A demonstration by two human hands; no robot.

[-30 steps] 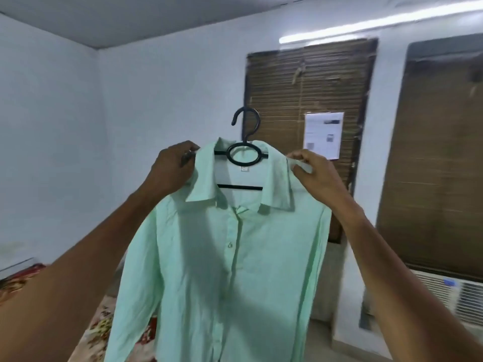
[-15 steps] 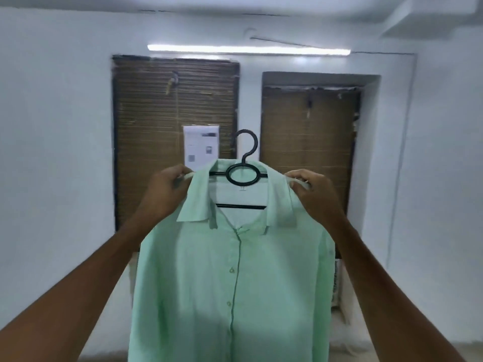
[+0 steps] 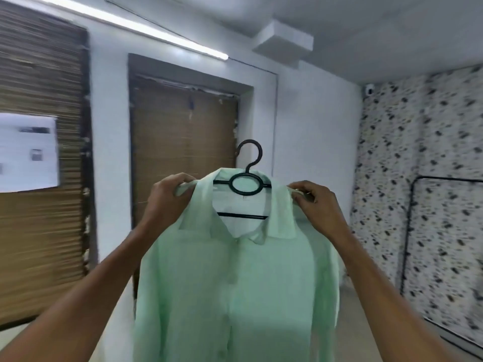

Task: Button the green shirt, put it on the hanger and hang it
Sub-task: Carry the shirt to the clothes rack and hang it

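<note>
While it hangs free in the air, the green shirt (image 3: 235,288) sits on the black hanger (image 3: 245,184), held up at chest-to-head height in the middle of the room. Placket closed down the front; small buttons visible along it, though blur hides how many are done. Collar folded down, its two points either side of the hanger's lower bar. Hanger hook rises above the collar, open side to the left, caught on nothing.

Left hand (image 3: 163,202), at the shirt's left shoulder: fingers curled, pinching the fabric at the shoulder edge, thumb on top. Right hand (image 3: 317,205), at the shirt's right shoulder: same pinch, fingers folded over the cloth beside the collar. Whether either hand also grips the hanger arm under the fabric, cannot tell. Both forearms reach up from the lower corners.

Behind the shirt, slightly left: a recessed window with a brown bamboo blind (image 3: 183,152). Further left of the shirt, a second blind (image 3: 39,205) with a white paper sheet (image 3: 27,152) fixed on it. Above the shirt, a lit tube light (image 3: 136,27) along the white wall. Right of the shirt: a speckled patterned wall (image 3: 423,178) with a thin black metal frame (image 3: 407,244) against it. High in that corner, a small white camera (image 3: 369,89).
</note>
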